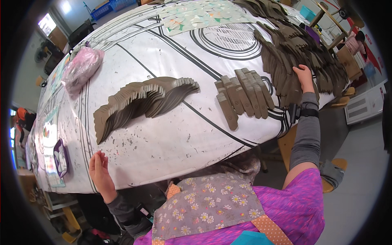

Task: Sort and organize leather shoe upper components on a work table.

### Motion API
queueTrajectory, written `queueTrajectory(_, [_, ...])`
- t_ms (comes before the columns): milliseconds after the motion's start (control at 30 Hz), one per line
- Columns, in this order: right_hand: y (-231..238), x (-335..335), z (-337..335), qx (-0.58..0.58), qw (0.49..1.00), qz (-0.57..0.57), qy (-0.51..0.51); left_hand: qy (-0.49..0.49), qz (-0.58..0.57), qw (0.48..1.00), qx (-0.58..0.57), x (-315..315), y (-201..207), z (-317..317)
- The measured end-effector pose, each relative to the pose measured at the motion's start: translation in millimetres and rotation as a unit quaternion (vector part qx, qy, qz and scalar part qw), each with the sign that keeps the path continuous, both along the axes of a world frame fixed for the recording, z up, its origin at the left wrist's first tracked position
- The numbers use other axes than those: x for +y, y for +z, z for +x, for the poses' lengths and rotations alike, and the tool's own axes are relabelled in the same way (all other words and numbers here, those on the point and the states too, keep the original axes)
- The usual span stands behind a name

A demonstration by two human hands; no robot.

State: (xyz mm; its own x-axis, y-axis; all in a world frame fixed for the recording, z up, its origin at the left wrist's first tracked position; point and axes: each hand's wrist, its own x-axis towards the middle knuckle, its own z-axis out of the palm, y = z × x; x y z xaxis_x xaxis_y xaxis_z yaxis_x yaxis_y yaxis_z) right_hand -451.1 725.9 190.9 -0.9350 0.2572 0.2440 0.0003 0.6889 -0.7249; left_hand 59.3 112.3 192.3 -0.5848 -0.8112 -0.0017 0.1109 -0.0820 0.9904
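My left hand (102, 173) is raised by the table's near left edge, fingers loosely curled, with nothing visible in them. In front of it, a fanned-out stack of thin dark brown cut pieces (143, 100) with wavy edges arches across the white table cover (163, 147). My right hand (305, 78) reaches over a large heap of similar dark brown pieces (286, 53) at the right. Its thumb and fingers are apart at the heap, and I see no piece lifted. Between the two lie several neat rows of long, narrow brown strips (245, 96) standing close together.
A clear plastic bag (83, 67) lies at the left, with a purple-rimmed case (61, 158) nearer. A patterned sheet (204, 16) covers the far middle. Blue crates (102, 11) stand beyond. On the right are a wooden stand (326, 26) and a white heater-like unit (365, 104).
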Motion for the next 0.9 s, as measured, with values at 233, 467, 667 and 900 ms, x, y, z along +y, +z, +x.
queueTrajectory(233, [2.8,-13.6,16.2,0.056,0.994,-0.091,0.02,0.004,0.004,1.0,0.002,-2.1,-6.8,-1.3])
queueTrajectory(467, [-10.8,-12.0,15.8,0.125,0.988,-0.089,0.037,0.006,0.006,1.0,-0.001,-2.5,-8.9,1.1])
queueTrajectory(667, [-13.5,-4.6,18.3,0.102,0.983,-0.146,0.037,0.015,0.011,1.0,-0.01,-1.7,-11.6,1.5])
queueTrajectory(900, [3.2,-30.1,37.6,0.023,1.0,0.022,0.0,0.004,0.014,1.0,-0.007,-4.5,-17.9,-0.3])
